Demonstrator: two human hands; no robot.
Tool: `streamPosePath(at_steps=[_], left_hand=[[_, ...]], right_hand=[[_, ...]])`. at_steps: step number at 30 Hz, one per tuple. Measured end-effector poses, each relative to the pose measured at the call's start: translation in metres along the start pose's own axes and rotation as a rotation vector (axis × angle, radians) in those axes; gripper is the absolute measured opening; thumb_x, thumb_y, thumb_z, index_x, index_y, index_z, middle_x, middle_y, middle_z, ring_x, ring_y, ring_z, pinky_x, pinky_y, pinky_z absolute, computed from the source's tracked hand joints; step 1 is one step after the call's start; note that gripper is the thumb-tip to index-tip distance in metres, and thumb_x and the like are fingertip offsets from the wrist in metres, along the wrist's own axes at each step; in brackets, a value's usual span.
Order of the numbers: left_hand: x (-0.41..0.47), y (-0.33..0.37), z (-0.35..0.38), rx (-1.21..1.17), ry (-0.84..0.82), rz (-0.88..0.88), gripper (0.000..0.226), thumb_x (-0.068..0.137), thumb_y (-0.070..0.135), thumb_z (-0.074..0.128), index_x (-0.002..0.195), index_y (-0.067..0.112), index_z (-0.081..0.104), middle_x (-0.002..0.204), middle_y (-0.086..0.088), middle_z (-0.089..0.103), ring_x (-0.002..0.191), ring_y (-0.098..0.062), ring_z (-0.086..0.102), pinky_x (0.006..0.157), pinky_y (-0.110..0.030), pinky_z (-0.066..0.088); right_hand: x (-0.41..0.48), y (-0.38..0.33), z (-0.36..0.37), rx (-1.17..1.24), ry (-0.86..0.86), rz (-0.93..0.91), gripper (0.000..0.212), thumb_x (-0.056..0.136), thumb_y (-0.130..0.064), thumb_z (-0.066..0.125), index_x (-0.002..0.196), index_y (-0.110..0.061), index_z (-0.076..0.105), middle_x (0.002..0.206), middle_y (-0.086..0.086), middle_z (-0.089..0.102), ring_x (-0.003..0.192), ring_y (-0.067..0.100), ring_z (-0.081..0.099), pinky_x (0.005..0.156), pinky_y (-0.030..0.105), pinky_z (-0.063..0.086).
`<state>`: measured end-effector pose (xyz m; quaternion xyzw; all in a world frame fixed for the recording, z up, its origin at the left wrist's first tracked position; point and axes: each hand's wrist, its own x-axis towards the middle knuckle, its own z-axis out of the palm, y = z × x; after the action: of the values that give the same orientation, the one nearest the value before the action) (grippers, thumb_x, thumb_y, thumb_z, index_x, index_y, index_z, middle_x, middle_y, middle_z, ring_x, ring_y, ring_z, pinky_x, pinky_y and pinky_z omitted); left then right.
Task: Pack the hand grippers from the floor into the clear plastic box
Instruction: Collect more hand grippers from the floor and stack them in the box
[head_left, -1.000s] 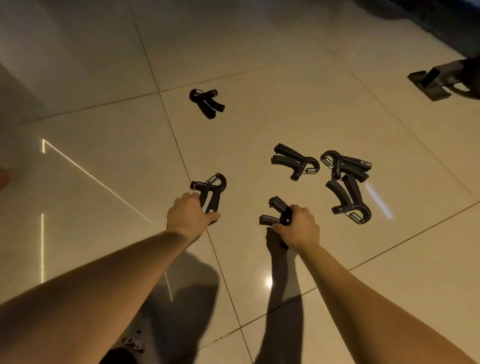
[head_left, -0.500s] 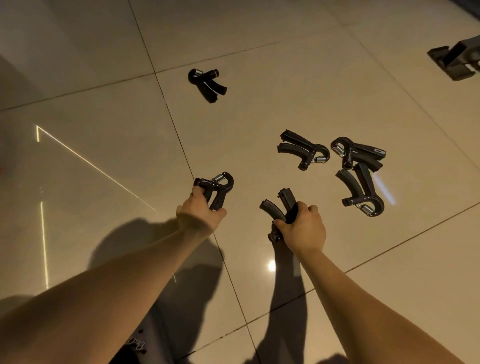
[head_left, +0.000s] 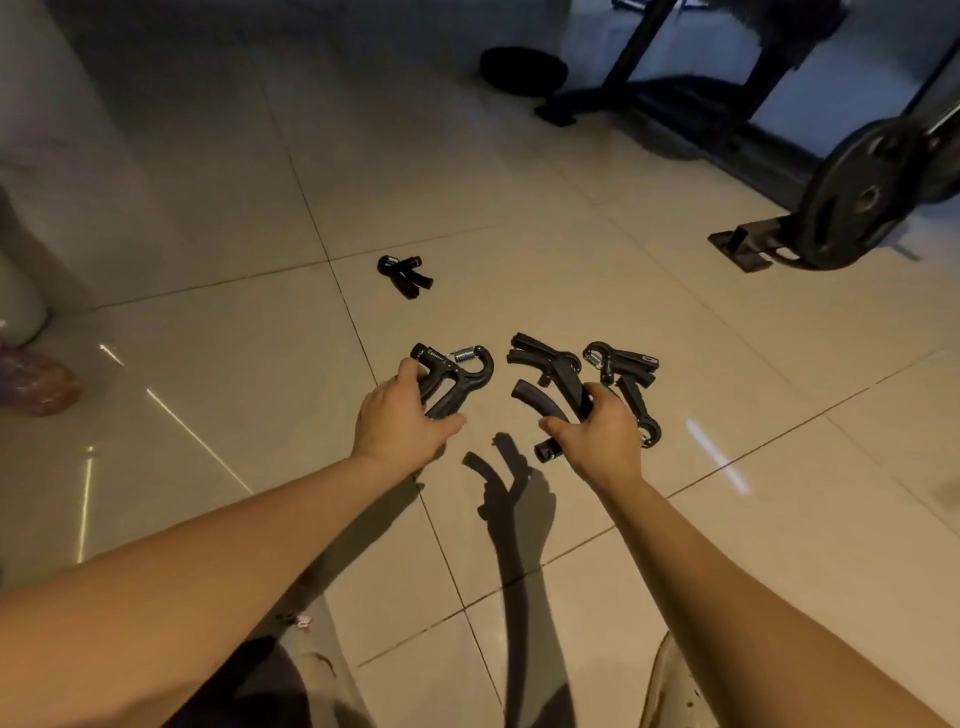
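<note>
Black plastic, steel springs. Clamped in left hand (head_left: 400, 421): one hand gripper (head_left: 457, 374). Clamped in right hand (head_left: 597, 436): second gripper (head_left: 550, 400). On floor (head_left: 753, 374): cluster (head_left: 623, 361) at right hand's 12 o'clock, lone gripper (head_left: 405, 273) at left's 12 o'clock. Clear box not in view.

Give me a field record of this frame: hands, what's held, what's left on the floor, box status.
left hand: grips left-held gripper, fingers round its handles
right hand: grips right-held gripper, raised, its shadow apart on the tiles
left on floor: four
lone gripper: apart, beyond the left hand
middle gripper: partly behind the right-held one
far-right gripper: beside it
near gripper: partly hidden by the right hand
clear plastic box: not in view
background: weight plate, far right
</note>
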<state>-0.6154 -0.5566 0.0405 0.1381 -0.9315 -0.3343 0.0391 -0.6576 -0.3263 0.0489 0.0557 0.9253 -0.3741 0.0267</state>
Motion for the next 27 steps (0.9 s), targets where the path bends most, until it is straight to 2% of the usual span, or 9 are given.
streamPosePath(at_steps=[5, 9, 12, 15, 19, 23, 27], left_hand=[[-0.059, 0.048, -0.045, 0.015, 0.041, 0.087, 0.066, 0.072, 0.058, 0.077, 0.122, 0.026, 0.046, 0.106, 0.004, 0.065, 0.092, -0.022, 0.063, 0.084, -0.042, 0.055], [-0.110, 0.079, -0.076, 0.013, 0.045, 0.118, 0.064, 0.070, 0.057, 0.079, 0.119, 0.030, 0.046, 0.107, 0.007, 0.066, 0.092, -0.019, 0.064, 0.083, -0.043, 0.057], [-0.152, 0.096, -0.094, -0.006, 0.048, 0.131, 0.062, 0.071, 0.054, 0.082, 0.118, 0.031, 0.048, 0.107, 0.009, 0.067, 0.092, -0.018, 0.066, 0.083, -0.043, 0.058], [-0.199, 0.108, -0.113, -0.040, 0.051, 0.143, 0.061, 0.071, 0.052, 0.084, 0.115, 0.030, 0.048, 0.107, 0.009, 0.067, 0.091, -0.015, 0.065, 0.078, -0.038, 0.056], [-0.267, 0.121, -0.140, -0.082, 0.056, 0.159, 0.059, 0.072, 0.050, 0.086, 0.113, 0.029, 0.050, 0.103, 0.010, 0.066, 0.091, -0.014, 0.064, 0.073, -0.033, 0.050], [-0.332, 0.132, -0.163, -0.101, 0.033, 0.200, 0.058, 0.071, 0.051, 0.086, 0.110, 0.028, 0.051, 0.094, 0.012, 0.069, 0.086, -0.013, 0.067, 0.076, -0.035, 0.053], [-0.395, 0.149, -0.176, -0.135, 0.004, 0.276, 0.056, 0.073, 0.045, 0.087, 0.112, 0.027, 0.051, 0.098, 0.011, 0.067, 0.089, -0.011, 0.065, 0.074, -0.034, 0.052]], right_hand=[[-0.056, -0.020, -0.067, 0.011, 0.082, -0.069, 0.061, 0.077, -0.036, 0.083, 0.130, -0.018, 0.060, 0.101, -0.006, 0.064, 0.085, 0.017, 0.060, 0.073, 0.032, 0.051], [-0.109, -0.031, -0.115, 0.005, 0.133, -0.134, 0.058, 0.074, -0.039, 0.083, 0.124, -0.018, 0.063, 0.099, -0.004, 0.067, 0.084, 0.018, 0.063, 0.070, 0.034, 0.054], [-0.150, -0.036, -0.142, 0.027, 0.138, -0.148, 0.060, 0.072, -0.040, 0.085, 0.124, -0.019, 0.063, 0.096, -0.003, 0.066, 0.078, 0.017, 0.067, 0.073, 0.044, 0.060], [-0.195, -0.037, -0.166, 0.055, 0.135, -0.166, 0.063, 0.071, -0.039, 0.087, 0.125, -0.019, 0.062, 0.098, -0.001, 0.067, 0.079, 0.021, 0.069, 0.072, 0.047, 0.062], [-0.259, -0.037, -0.196, 0.062, 0.136, -0.195, 0.068, 0.073, -0.034, 0.088, 0.132, -0.017, 0.059, 0.102, -0.001, 0.065, 0.085, 0.021, 0.067, 0.077, 0.045, 0.062], [-0.328, -0.036, -0.228, 0.073, 0.159, -0.210, 0.066, 0.072, -0.031, 0.087, 0.130, -0.018, 0.060, 0.099, -0.003, 0.062, 0.083, 0.018, 0.064, 0.078, 0.046, 0.061], [-0.400, -0.027, -0.265, 0.096, 0.196, -0.196, 0.065, 0.075, -0.028, 0.087, 0.133, -0.016, 0.059, 0.103, -0.002, 0.060, 0.077, 0.010, 0.060, 0.073, 0.035, 0.059]])
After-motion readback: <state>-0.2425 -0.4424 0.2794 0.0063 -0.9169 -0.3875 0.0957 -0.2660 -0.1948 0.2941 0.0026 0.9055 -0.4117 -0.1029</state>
